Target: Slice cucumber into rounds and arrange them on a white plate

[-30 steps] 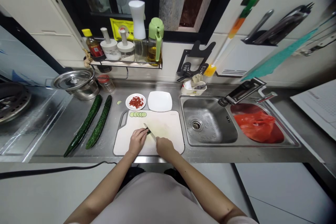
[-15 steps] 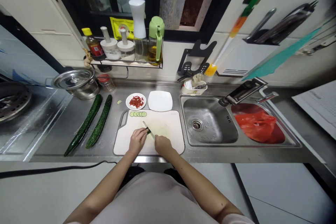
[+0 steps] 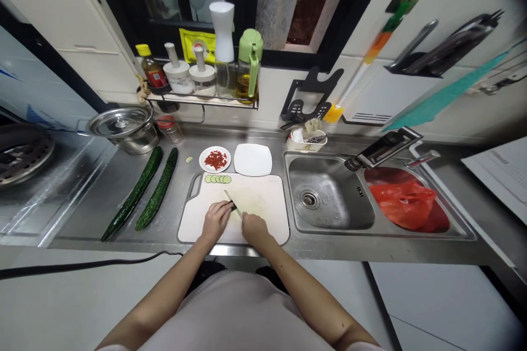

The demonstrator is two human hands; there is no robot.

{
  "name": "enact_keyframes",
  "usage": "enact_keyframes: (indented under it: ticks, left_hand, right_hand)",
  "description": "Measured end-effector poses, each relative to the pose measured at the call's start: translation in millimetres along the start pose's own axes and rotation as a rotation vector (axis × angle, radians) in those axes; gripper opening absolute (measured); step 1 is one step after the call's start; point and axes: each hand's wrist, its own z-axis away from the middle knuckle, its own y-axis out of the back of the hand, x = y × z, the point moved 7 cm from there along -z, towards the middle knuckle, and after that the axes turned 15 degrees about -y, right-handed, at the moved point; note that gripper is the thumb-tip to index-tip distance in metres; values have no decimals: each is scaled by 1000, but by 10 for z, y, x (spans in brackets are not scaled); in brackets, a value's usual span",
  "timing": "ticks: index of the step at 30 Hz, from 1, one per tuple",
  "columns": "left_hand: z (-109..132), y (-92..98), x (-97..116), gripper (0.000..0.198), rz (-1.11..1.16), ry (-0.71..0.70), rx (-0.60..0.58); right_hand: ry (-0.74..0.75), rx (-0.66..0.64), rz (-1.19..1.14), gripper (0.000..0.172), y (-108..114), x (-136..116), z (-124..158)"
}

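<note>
My left hand (image 3: 217, 220) is closed over a small dark-green piece of cucumber (image 3: 233, 205) on the white cutting board (image 3: 193, 225), hiding most of it. In my right hand (image 3: 254, 228) is the handle of a knife (image 3: 237, 210); the blade slants up and left, against the cucumber piece. A row of several cucumber slices (image 3: 218, 179) lies overlapping along the board's upper left edge. Just behind the board stand a white plate of chopped red pieces (image 3: 215, 159) and a bare white plate (image 3: 252, 160).
Two whole cucumbers (image 3: 158, 189) lie left of the board, near a lidded steel pot (image 3: 127, 129). A small cucumber end (image 3: 188, 159) rests on the counter. At right is a double sink (image 3: 329, 192) with a red plastic bag (image 3: 405, 203). Bottles and jars fill a wall rack (image 3: 206, 97).
The camera view has shifted slightly. Both hands, the knife and the cucumber piece stay in nearly the same place on the board.
</note>
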Motion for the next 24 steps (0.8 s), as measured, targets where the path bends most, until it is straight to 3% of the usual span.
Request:
enact_keyframes:
  ticks: [11, 24]
  left_hand:
    - [-1, 3, -7, 27, -4, 6, 0]
    - [-24, 43, 54, 26, 0, 3, 8]
  right_hand:
    - [-13, 26, -34, 30, 131, -151, -88]
    - [-8, 57, -42, 33, 158, -124, -7]
